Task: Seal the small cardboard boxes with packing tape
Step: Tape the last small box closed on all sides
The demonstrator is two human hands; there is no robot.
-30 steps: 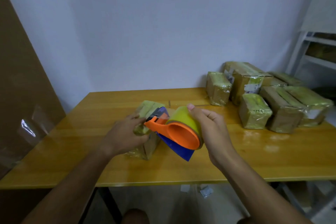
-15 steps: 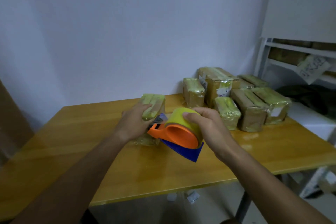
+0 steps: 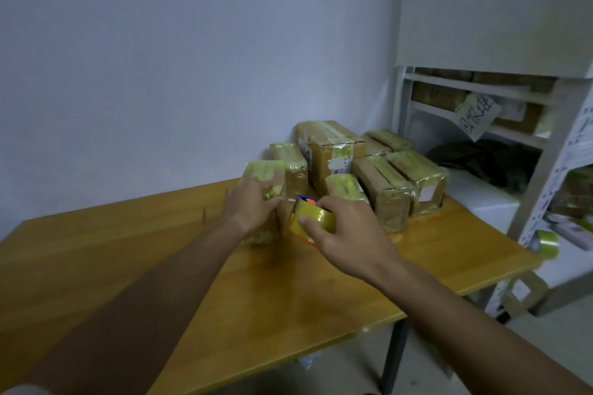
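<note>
Steadying the taped box (image 3: 266, 199) near the tabletop's far edge, left hand (image 3: 248, 207) was clamped on it; right hand (image 3: 348, 234) gripped the tape dispenser (image 3: 309, 221) touching its side. Best: keep the box pinned, pull taut.

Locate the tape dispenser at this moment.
In the head view the tape dispenser is mid-frame on the table, gripped by the right hand, right beside the box held by the left hand.

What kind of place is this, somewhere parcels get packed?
Probably a small packing or shipping room: taped cardboard boxes stacked on a wooden table, a tape dispenser in use, and a white metal shelf rack holding more parcels.
</note>
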